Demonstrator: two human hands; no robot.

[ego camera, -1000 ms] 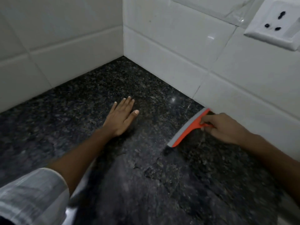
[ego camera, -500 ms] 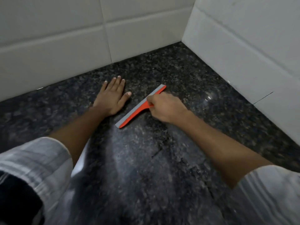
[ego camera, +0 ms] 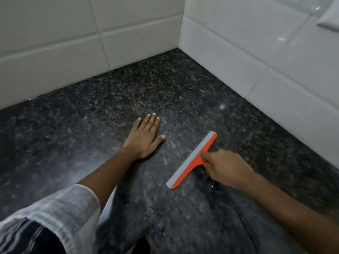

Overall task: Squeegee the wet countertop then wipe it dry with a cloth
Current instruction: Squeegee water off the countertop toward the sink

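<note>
I see my left hand (ego camera: 145, 139) lying flat on the dark speckled granite table (ego camera: 165, 88), fingers (ego camera: 150, 121) straight and close together, thumb angled out to the right. My right hand (ego camera: 226, 166) grips the handle of the orange plastic squeegee with a grey rubber blade (ego camera: 192, 160), fingers curled round it and the index finger stretched along the handle. The blade rests on the table, running diagonally, just right of my left hand. White glossy wall tiles (ego camera: 238, 52) meet in the corner beyond.
</note>
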